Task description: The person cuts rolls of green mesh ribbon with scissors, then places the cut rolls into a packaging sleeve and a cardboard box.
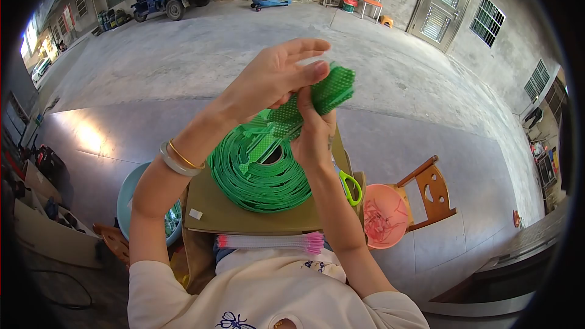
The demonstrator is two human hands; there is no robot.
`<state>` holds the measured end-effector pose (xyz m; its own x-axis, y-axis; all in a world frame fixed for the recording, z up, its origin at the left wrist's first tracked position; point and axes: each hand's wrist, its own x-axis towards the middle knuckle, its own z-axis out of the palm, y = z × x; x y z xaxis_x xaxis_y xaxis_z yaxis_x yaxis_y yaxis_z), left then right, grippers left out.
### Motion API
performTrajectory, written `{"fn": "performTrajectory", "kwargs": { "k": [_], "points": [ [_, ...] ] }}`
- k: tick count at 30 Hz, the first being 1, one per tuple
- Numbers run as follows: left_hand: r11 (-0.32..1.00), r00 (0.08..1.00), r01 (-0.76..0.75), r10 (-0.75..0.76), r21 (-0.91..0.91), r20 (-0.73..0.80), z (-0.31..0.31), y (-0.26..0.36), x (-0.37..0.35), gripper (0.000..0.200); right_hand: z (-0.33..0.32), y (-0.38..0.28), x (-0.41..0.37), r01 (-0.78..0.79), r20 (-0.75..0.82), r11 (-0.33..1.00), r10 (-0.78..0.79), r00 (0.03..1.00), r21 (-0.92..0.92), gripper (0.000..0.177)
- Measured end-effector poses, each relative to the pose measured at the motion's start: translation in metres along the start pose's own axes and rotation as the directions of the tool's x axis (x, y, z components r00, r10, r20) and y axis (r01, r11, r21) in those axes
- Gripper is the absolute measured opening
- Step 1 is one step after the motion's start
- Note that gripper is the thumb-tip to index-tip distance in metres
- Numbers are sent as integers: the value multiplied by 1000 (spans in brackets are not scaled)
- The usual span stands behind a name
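- Up in front of the chest, above the lap, both hands meet on a folded end of green mesh strip; its underside and the way the folds lie are hidden behind the fingers.
- The right hand comes up from below and grips the strip; most of its fingertips are lost behind the mesh, so only the back of the hand and the knuckles show.
- The left hand is stretched out, fingers long and uncurled, with one fingertip laid on the mesh. I cannot see its thumb.
- The strip is bright green, dotted with small holes, and runs down from the hands into a thick flat coil.
- The coil rests on a sheet of cardboard across the lap.
- Green-handled scissors lie at the cardboard's right edge, their blades covered by the right forearm.
- A pink bowl to the right holds thin pink bits, too small to name.
- A blue basin sits half behind the left arm, its contents unclear.
- A bundle of white sticks with pink tips lies just below the cardboard.
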<state>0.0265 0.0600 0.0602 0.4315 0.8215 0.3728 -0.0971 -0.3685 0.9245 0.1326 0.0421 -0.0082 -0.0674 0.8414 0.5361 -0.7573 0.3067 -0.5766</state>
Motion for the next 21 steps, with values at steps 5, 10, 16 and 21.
{"fn": "performTrajectory", "kwargs": {
  "k": [5,10,16,21],
  "points": [
    [942,976,31,-100,333,193,-20,-26,-14,26,-26,-18,10,90,-54,984,-82,995,157,18],
    [890,935,257,-327,376,135,-17,-6,-20,20,-30,-23,14,146,-138,984,-131,982,99,21],
    [884,877,398,-445,244,182,-7,-4,-26,20,-26,-25,12,73,-85,978,-57,995,196,30],
    [865,800,465,-501,188,331,-11,-7,-36,19,-32,-36,12,6,81,917,-42,996,399,16]
  ]
}}
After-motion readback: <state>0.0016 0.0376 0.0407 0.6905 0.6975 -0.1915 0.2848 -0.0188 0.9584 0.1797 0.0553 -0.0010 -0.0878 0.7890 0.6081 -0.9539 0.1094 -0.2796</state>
